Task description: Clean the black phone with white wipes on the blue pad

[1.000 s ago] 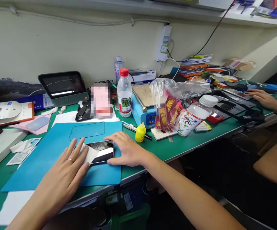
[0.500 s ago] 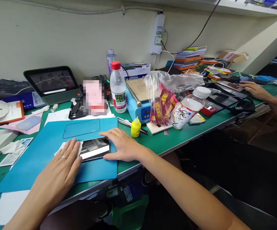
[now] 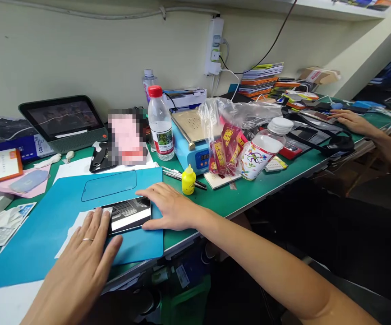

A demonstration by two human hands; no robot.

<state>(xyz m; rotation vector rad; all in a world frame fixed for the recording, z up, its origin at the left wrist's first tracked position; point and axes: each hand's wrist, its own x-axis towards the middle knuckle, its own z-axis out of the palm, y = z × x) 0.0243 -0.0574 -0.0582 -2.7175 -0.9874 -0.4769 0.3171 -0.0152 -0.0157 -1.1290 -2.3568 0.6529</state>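
Observation:
A black phone [image 3: 129,215] lies screen up on a blue work mat [image 3: 46,225]. My right hand [image 3: 168,207] rests flat against the phone's right end, thumb at its near corner, holding it in place. My left hand [image 3: 85,250], with a ring on one finger, presses a white wipe [image 3: 75,224] flat on the mat at the phone's left end, fingers spread.
A small yellow bottle [image 3: 188,179], tweezers, a blue heating plate [image 3: 193,142], a water bottle [image 3: 160,123], a plastic bag of red packets [image 3: 229,135] and a tablet [image 3: 63,119] crowd the green bench. Another person's hand [image 3: 349,121] rests at the far right.
My left hand has slid the white wipe leftward off the phone's screen onto the mat. My right hand stays on the phone's right end. The view has shifted right.

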